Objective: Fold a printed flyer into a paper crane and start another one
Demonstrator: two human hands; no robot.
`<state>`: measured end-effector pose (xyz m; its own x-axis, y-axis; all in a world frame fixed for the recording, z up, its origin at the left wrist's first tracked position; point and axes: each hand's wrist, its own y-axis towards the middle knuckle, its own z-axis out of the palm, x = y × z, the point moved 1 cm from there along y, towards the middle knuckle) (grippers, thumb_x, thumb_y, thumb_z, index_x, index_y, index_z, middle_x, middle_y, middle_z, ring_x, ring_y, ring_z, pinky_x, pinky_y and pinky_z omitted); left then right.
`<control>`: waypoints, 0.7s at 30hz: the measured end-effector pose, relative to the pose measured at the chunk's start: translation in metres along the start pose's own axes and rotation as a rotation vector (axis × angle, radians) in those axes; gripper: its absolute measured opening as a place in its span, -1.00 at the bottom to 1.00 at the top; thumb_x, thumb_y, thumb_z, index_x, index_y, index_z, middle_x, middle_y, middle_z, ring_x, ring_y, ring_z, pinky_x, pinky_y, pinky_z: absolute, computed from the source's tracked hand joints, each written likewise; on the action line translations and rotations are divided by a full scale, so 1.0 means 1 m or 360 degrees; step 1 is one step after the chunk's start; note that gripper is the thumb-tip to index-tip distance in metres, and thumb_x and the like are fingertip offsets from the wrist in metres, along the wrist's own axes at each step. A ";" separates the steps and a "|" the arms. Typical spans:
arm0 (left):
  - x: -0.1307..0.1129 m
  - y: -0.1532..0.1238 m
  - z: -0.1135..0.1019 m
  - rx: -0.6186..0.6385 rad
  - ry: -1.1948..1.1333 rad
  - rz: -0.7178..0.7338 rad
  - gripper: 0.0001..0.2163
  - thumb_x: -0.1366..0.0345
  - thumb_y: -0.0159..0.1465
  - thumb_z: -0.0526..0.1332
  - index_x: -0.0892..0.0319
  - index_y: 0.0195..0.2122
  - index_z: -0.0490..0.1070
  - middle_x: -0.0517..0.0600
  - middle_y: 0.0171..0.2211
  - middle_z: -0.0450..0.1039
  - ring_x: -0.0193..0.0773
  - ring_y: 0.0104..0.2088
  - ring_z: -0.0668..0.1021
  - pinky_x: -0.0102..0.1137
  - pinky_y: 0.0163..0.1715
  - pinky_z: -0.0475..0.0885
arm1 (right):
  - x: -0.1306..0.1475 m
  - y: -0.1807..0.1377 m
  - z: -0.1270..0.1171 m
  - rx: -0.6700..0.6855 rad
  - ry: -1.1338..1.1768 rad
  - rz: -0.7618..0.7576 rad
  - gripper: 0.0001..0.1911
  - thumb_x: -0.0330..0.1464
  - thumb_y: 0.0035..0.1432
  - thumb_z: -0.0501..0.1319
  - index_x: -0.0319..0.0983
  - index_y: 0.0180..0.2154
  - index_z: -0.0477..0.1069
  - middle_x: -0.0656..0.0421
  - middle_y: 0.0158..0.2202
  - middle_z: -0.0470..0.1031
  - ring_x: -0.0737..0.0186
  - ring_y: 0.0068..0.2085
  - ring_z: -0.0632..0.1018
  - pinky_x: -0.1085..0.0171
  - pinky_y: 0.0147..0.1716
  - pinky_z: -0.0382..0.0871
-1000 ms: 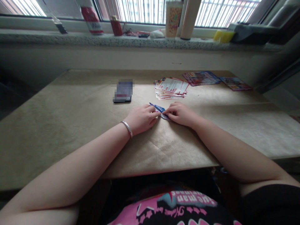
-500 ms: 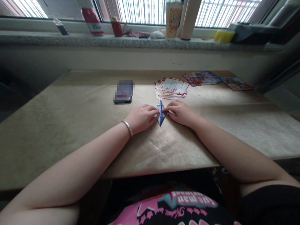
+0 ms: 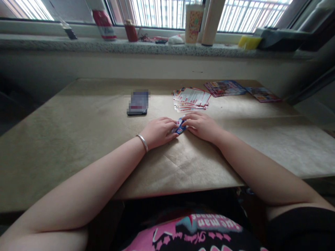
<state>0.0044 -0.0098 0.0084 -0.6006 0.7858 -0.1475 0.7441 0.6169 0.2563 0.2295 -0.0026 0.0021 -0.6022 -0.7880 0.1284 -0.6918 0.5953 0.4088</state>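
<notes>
A small piece of folded paper point(image 3: 180, 129), blue and white with print on it, is between my two hands just above the tabletop or on it; I cannot tell which. My left hand point(image 3: 160, 131), with a silver bangle at the wrist, grips its left side between thumb and fingers. On the other side, my right hand point(image 3: 200, 126) has its fingers closed on the paper's right edge and upper corner. Fingertips hide both ends of the paper. Just beyond my hands lies a fanned pile of printed paper sheets point(image 3: 192, 97).
A dark, partly pixelated phone-like object point(image 3: 138, 102) lies left of the sheets. Colourful booklets point(image 3: 225, 88) and another stack point(image 3: 263, 94) are at the back right of the table point(image 3: 78, 139). The windowsill point(image 3: 157, 48) holds a can point(image 3: 104, 24), a cup point(image 3: 193, 24) and a yellow item point(image 3: 249, 42).
The folded paper has turned from pointing toward me to lying slantwise, its long tip now covered by my fingers. Both hands have stayed in nearly the same place.
</notes>
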 end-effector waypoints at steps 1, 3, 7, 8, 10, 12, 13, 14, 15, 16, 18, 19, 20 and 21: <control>0.000 0.000 0.000 0.0004 -0.0009 -0.0006 -0.73 0.16 0.30 0.21 0.16 -0.05 0.47 0.05 0.03 0.52 -0.12 0.07 0.50 -0.22 0.11 0.41 | -0.001 0.000 0.000 0.0021 0.0009 -0.0001 -0.75 -0.42 0.24 0.17 -0.15 -0.10 0.56 0.09 -0.01 0.56 0.10 0.02 0.48 0.09 0.06 0.33; 0.000 0.001 -0.001 0.0010 -0.0018 -0.0019 -0.71 0.14 0.27 0.24 0.18 -0.06 0.48 0.06 0.03 0.52 -0.11 0.08 0.50 -0.20 0.11 0.41 | -0.003 -0.001 0.002 0.0058 0.0024 0.0005 -0.75 -0.36 0.27 0.17 -0.15 -0.08 0.55 0.09 -0.04 0.57 0.12 -0.03 0.50 0.12 0.02 0.34; 0.000 0.001 0.000 0.0016 -0.0031 -0.0008 -0.72 0.18 0.29 0.22 0.20 -0.04 0.47 0.07 0.04 0.52 -0.11 0.07 0.50 -0.20 0.12 0.42 | 0.000 0.001 0.004 0.0082 -0.0003 0.0061 -0.76 -0.27 0.28 0.18 -0.13 -0.09 0.57 0.08 -0.17 0.57 0.14 -0.15 0.49 0.18 -0.10 0.33; 0.001 0.001 0.000 0.0011 -0.0034 0.0003 -0.73 0.21 0.31 0.20 0.21 -0.03 0.47 0.07 0.04 0.52 -0.12 0.08 0.50 -0.20 0.12 0.41 | 0.002 0.001 0.004 0.0084 -0.0018 0.0081 -0.76 -0.26 0.27 0.19 -0.12 -0.10 0.57 0.08 -0.21 0.56 0.15 -0.18 0.49 0.19 -0.14 0.32; 0.004 0.001 0.002 -0.0012 -0.0038 0.0026 -0.74 0.25 0.33 0.16 0.21 -0.01 0.48 0.07 0.04 0.52 -0.13 0.07 0.50 -0.21 0.13 0.40 | 0.005 0.002 0.004 0.0088 -0.0060 0.0109 -0.75 -0.23 0.26 0.20 -0.14 -0.11 0.58 0.08 -0.27 0.54 0.16 -0.22 0.47 0.21 -0.19 0.29; 0.007 0.001 0.004 -0.0046 -0.0034 0.0041 -0.74 0.26 0.35 0.13 0.19 -0.02 0.49 0.08 0.02 0.52 -0.14 0.04 0.51 -0.21 0.11 0.41 | 0.010 0.003 0.004 0.0098 -0.0113 0.0101 -0.74 -0.21 0.27 0.19 -0.15 -0.11 0.58 0.08 -0.27 0.54 0.16 -0.22 0.46 0.21 -0.20 0.26; 0.009 0.001 0.005 -0.0064 -0.0028 0.0042 -0.75 0.26 0.35 0.12 0.18 -0.03 0.51 0.08 0.01 0.52 -0.15 0.01 0.52 -0.21 0.09 0.42 | 0.012 0.004 0.004 0.0104 -0.0137 0.0085 -0.74 -0.21 0.28 0.18 -0.15 -0.11 0.57 0.08 -0.25 0.55 0.15 -0.22 0.46 0.20 -0.19 0.25; 0.010 0.001 0.006 -0.0082 -0.0018 0.0040 -0.75 0.27 0.35 0.12 0.17 -0.05 0.52 0.08 -0.02 0.53 -0.15 -0.02 0.53 -0.22 0.05 0.43 | 0.015 0.005 0.003 0.0110 -0.0156 0.0067 -0.74 -0.22 0.29 0.16 -0.14 -0.11 0.57 0.08 -0.24 0.55 0.15 -0.21 0.46 0.20 -0.19 0.25; 0.011 0.001 0.006 -0.0102 -0.0002 0.0037 -0.75 0.27 0.35 0.11 0.16 -0.06 0.53 0.09 -0.06 0.53 -0.16 -0.06 0.53 -0.23 0.02 0.44 | 0.018 0.005 0.003 0.0117 -0.0169 0.0054 -0.74 -0.23 0.30 0.15 -0.15 -0.12 0.56 0.07 -0.22 0.56 0.15 -0.19 0.46 0.19 -0.19 0.24; 0.012 0.001 0.007 -0.0117 0.0017 0.0036 -0.75 0.26 0.35 0.11 0.15 -0.06 0.54 0.09 -0.09 0.53 -0.17 -0.09 0.53 -0.24 -0.01 0.45 | 0.020 0.006 0.003 0.0119 -0.0181 0.0049 -0.74 -0.25 0.31 0.14 -0.16 -0.13 0.56 0.07 -0.21 0.56 0.14 -0.19 0.46 0.19 -0.19 0.24; 0.012 0.001 0.008 -0.0135 0.0065 0.0037 -0.74 0.27 0.35 0.11 0.14 -0.06 0.54 0.09 -0.14 0.52 -0.18 -0.12 0.52 -0.25 -0.04 0.44 | 0.025 0.007 0.002 0.0129 -0.0215 0.0056 -0.74 -0.26 0.32 0.12 -0.19 -0.16 0.56 0.05 -0.20 0.56 0.13 -0.19 0.46 0.19 -0.19 0.24; 0.011 0.001 0.008 -0.0138 0.0086 0.0037 -0.74 0.27 0.34 0.11 0.13 -0.05 0.54 0.09 -0.14 0.52 -0.18 -0.13 0.51 -0.26 -0.05 0.44 | 0.026 0.007 0.002 0.0134 -0.0237 0.0062 -0.74 -0.27 0.32 0.11 -0.20 -0.17 0.56 0.05 -0.20 0.57 0.13 -0.19 0.46 0.18 -0.19 0.24; 0.010 0.001 0.008 -0.0141 0.0103 0.0032 -0.73 0.27 0.34 0.10 0.14 -0.04 0.53 0.09 -0.14 0.52 -0.17 -0.13 0.51 -0.26 -0.05 0.44 | 0.027 0.007 0.002 0.0138 -0.0261 0.0063 -0.74 -0.27 0.31 0.11 -0.20 -0.18 0.56 0.05 -0.20 0.57 0.13 -0.19 0.46 0.18 -0.18 0.24; 0.009 0.001 0.008 -0.0146 0.0116 0.0019 -0.73 0.28 0.34 0.10 0.15 -0.02 0.52 0.09 -0.13 0.52 -0.17 -0.12 0.51 -0.25 -0.04 0.43 | 0.028 0.008 0.002 0.0138 -0.0283 0.0056 -0.74 -0.27 0.31 0.11 -0.20 -0.19 0.56 0.06 -0.21 0.57 0.13 -0.18 0.45 0.17 -0.18 0.24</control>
<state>0.0018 -0.0015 -0.0003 -0.6141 0.7856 -0.0750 0.7235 0.5984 0.3442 0.2069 -0.0195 0.0070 -0.6820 -0.7310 -0.0235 -0.6963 0.6392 0.3265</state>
